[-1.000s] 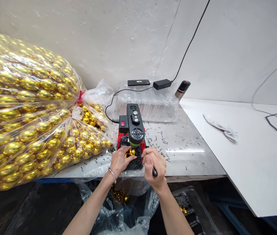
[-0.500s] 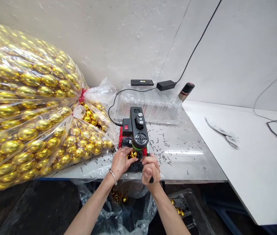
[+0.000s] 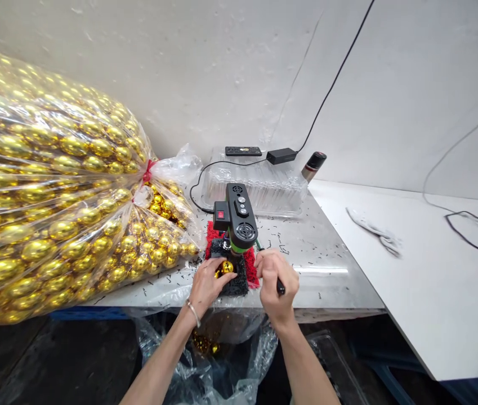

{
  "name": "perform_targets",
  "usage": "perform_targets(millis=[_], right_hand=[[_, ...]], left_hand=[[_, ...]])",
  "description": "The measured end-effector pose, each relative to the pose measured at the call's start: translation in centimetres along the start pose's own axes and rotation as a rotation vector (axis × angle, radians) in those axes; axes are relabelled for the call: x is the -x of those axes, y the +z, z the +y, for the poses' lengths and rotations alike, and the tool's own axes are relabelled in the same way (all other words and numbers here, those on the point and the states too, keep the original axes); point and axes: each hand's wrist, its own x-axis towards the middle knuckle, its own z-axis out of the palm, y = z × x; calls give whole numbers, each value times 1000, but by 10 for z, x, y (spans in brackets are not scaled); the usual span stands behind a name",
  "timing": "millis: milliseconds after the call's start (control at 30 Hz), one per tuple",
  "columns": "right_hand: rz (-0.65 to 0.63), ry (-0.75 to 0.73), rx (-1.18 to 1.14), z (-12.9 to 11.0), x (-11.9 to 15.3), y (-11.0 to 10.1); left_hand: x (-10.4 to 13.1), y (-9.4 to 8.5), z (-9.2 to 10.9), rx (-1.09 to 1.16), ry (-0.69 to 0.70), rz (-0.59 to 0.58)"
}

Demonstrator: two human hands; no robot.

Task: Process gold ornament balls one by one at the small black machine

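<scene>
In the middle of the bench stands a small black bench drill (image 3: 242,211) with a red switch and round vents. My left hand (image 3: 205,283) is closed with thumb and fingers around a shiny gold ball (image 3: 227,267), just below and in front of the drill's head. A second gold surface shows beside it, partly hidden by the fingers. My right hand (image 3: 277,281) is wrapped around the lever handle (image 3: 280,287) at the drill's right side. Under the machine lie a dark base (image 3: 239,284) and a red mat (image 3: 250,267), both strewn with black shavings.
A huge clear bag of gold balls (image 3: 65,225) fills the left side. Behind the drill, a clear plastic tray (image 3: 259,194) carries a power adapter (image 3: 281,156) and a remote control (image 3: 242,151). A bottle (image 3: 313,166) stands behind; gloves (image 3: 374,232) lie right. Plastic sheeting (image 3: 171,371) hangs below.
My right hand has moved to the right, swinging the lever handle away from the drill. The gold ball in my left hand now shows more clearly in front of the head. The view has shifted slightly.
</scene>
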Motion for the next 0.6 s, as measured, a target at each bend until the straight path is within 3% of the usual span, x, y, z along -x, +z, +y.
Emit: perform_targets(millis=[100, 200, 233, 300, 367, 467, 600], right_hand=[[6, -4, -6, -6, -9, -1], [10, -9, -6, -3, -1, 2], [9, -6, -5, -2, 2, 3], [7, -4, -5, 0, 6, 3], [1, -13, -13, 0, 7, 3], [0, -30, -17, 0, 6, 2], [7, -29, 2, 0, 8, 3]], left_hand=[[40, 4, -8, 246, -152, -107], [86, 24, -27, 544, -493, -360], [100, 32, -35, 641, -638, -394], [120, 43, -50, 836, -934, -375], [132, 45, -60, 1030, -1129, -321], [136, 29, -60, 1233, -1133, -326], [116, -6, -34, 1225, -898, -342]])
